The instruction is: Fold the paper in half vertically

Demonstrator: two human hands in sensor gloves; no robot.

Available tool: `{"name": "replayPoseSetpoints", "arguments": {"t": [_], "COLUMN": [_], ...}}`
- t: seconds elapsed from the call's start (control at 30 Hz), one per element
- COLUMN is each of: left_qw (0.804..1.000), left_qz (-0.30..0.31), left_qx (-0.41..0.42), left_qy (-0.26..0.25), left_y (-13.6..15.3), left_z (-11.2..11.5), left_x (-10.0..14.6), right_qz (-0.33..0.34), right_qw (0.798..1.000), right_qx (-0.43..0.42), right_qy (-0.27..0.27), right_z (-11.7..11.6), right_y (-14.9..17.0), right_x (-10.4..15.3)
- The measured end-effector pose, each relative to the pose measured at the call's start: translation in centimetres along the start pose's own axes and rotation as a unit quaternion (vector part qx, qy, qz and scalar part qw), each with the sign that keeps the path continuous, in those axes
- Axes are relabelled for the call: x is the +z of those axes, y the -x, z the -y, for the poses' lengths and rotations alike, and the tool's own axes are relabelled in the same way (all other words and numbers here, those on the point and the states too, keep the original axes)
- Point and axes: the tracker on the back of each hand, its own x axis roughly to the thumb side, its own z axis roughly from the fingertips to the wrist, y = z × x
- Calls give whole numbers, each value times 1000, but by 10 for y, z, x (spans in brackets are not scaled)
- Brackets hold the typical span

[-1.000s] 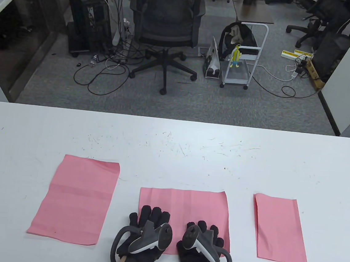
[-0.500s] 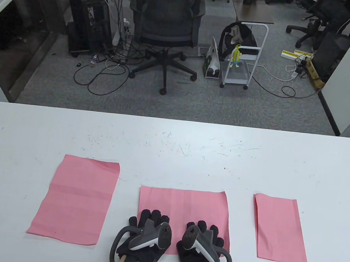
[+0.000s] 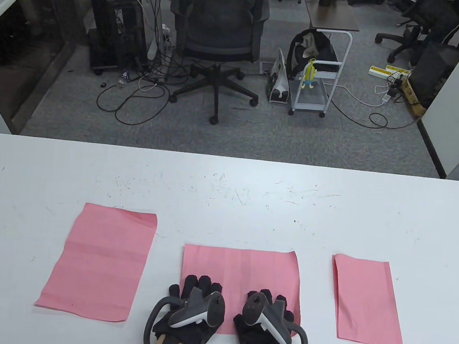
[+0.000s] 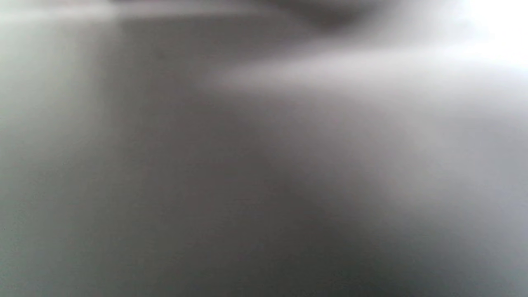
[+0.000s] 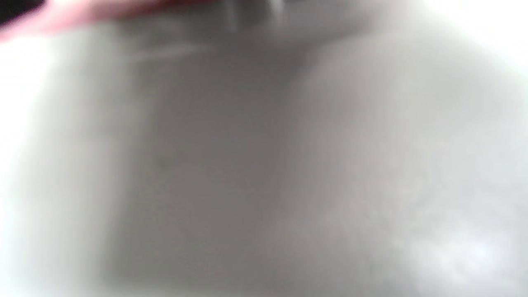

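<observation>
A white counter point(image 3: 228, 188) carries three pink paper sheets, and the middle pink sheet point(image 3: 240, 268) serves as the landmark. It lies flat near the counter's near edge, wider than it is deep, with faint crease lines running across it.

The left hand point(image 3: 195, 298) rests on the near left part of that sheet, its gloved fingers point(image 3: 202, 282) laid forward and flat on the paper, a grey-and-white tracker on its back. The right hand point(image 3: 266, 311) rests on the sheet's near right part in the same way, fingers point(image 3: 278, 300) straight and pressed down, not pinching anything. The two hands sit just beside each other, apart by a narrow gap.

Well to the left of the middle sheet lies a larger pink sheet point(image 3: 99, 263), set upright and slightly skewed. Well to its right lies a narrower pink sheet point(image 3: 367, 301), which may be already folded, though that is hard to judge from above.

Both wrist views are blurred grey; the right wrist view shows only a smear of pink paper point(image 5: 82, 14) at its top edge.
</observation>
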Motion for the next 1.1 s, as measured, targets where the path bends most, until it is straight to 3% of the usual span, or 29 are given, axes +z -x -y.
{"name": "replayPoseSetpoints", "arguments": {"t": [0.1, 0.23, 0.4, 0.5, 0.6, 0.8, 1.1], "left_qw": [1000, 1000, 1000, 1000, 1000, 1000, 1000], "left_qz": [-1, -3, -5, -6, -5, -8, -6], "left_qx": [-3, -9, -20, -22, -21, -28, -24], "left_qy": [1, 2, 4, 3, 4, 2, 4], "left_y": [0, 0, -1, -2, -2, -3, -3], "left_z": [0, 0, -1, -1, -1, -2, -1], "left_x": [0, 0, 0, -1, -1, -1, -1], "right_qz": [31, 16, -7, -28, -25, -89, -133], "right_qw": [998, 998, 990, 986, 981, 988, 989], "right_qx": [-55, -55, -134, -157, -192, -123, -56], "right_qy": [-2, 36, 47, 38, 25, 38, 30], "right_z": [17, 57, 109, 122, 123, 112, 96], "right_y": [6, 15, 28, 36, 44, 50, 46], "right_x": [3, -3, -24, -44, -64, -92, -107]}}
